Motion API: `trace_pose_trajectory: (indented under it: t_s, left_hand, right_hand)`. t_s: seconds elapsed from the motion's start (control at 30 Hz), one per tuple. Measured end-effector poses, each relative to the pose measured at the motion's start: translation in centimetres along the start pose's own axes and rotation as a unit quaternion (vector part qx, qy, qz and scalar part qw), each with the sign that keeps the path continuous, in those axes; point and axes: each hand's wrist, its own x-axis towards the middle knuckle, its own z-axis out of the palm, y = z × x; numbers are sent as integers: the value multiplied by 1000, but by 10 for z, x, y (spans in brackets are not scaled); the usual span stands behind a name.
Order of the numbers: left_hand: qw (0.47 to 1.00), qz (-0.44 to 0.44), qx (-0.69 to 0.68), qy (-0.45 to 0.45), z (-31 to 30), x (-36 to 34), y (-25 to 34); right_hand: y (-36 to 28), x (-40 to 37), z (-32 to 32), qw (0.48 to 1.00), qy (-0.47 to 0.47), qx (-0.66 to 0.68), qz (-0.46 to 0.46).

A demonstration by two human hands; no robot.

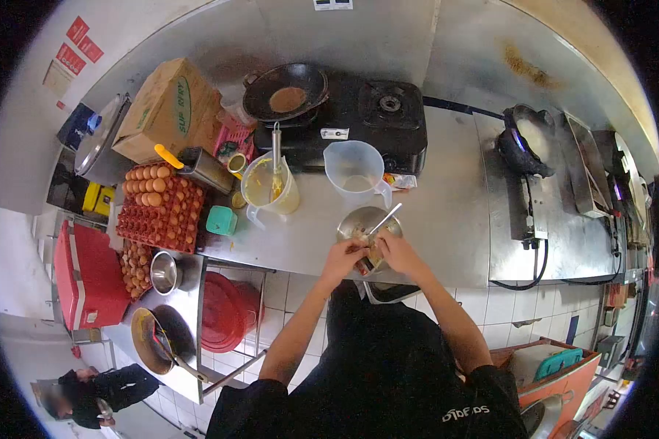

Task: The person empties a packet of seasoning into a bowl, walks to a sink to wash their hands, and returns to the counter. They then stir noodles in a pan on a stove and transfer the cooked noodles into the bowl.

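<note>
Both my hands are together over the near side of a steel mixing bowl (pixel 353 220) at the counter's front edge. Between them is a small packet (pixel 367 268) with red and pale print. My left hand (pixel 344 259) pinches its left side, and my right hand (pixel 398 254) grips it from the right. My fingers hide much of it. A metal spoon (pixel 386 217) leans in the bowl, its handle pointing up and right. Behind the bowl stands a clear plastic measuring jug (pixel 354 170). Left of that, another jug (pixel 280 194) holds a whisk (pixel 277 161) and yellow residue.
A black gas stove (pixel 359 139) with a wok (pixel 285 91) stands at the back. Egg trays (pixel 157 212), a teal container (pixel 221 220) and a cardboard box (pixel 170 113) are on the left. A pan (pixel 531 139) sits at right. Another person (pixel 99 395) is at lower left.
</note>
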Motion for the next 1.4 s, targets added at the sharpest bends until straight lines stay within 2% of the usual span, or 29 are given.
trace_pose_trajectory:
  t_s: [0.03,0.1,0.2,0.27,0.33,0.4,0.53,0.7,0.9,1.0,1.07,1.13,1.17,1.2,1.23,1.27,1.3,1.33,1.37,1.4]
  left_hand:
    - [1000,-2,-1,0,1,-2,-2]
    - [982,-85,-168,-5,2,-7,-5]
    - [964,-128,-230,-19,2,-6,-6]
    - [964,-144,-222,-19,1,-4,-14]
    - [963,-158,-216,-18,5,-8,-6]
    - [967,-195,-166,-12,9,-15,1]
    - [975,-185,-120,-27,11,-8,-9]
    - [958,-255,-131,27,7,1,-23]
    - [950,-219,-218,51,9,3,-22]
    - [949,-205,-229,75,12,7,-29]
    - [956,-196,-212,56,10,3,-26]
    - [962,-190,-193,33,8,-3,-19]
    - [963,-180,-200,25,6,-6,-14]
    - [964,-168,-207,17,5,-7,-12]
    - [964,-166,-206,15,7,-6,-9]
    - [964,-141,-223,27,7,-7,-6]
    - [963,-117,-240,40,6,-9,-2]
    - [963,-116,-239,41,7,-9,1]
    - [954,-108,-273,60,10,-7,4]
    - [943,-102,-307,79,13,-5,4]
  right_hand:
    - [-1,-1,3,1000,13,-24,14]
    - [0,-6,7,999,26,-34,14]
    - [1,-7,13,998,34,-34,31]
    - [1,-8,17,998,30,-25,52]
    - [2,-7,20,997,75,-23,12]
    - [3,-6,22,997,72,-11,21]
    - [5,-4,28,996,86,-2,3]
    - [7,-5,31,996,88,-10,2]
    - [1,-5,32,997,79,-18,14]
    - [8,-6,33,997,74,-23,16]
    - [11,-5,29,996,81,-27,15]
    - [18,-4,24,986,148,-64,-32]
    - [22,-5,22,986,152,-66,-28]
    - [20,-4,18,978,133,110,116]
    - [17,-2,14,920,107,281,251]
    - [14,-2,11,921,107,281,248]
    - [10,-6,10,850,86,444,268]
    - [6,-11,11,752,63,593,281]
    - [5,-15,13,753,63,592,280]
    - [5,-21,17,807,27,540,237]
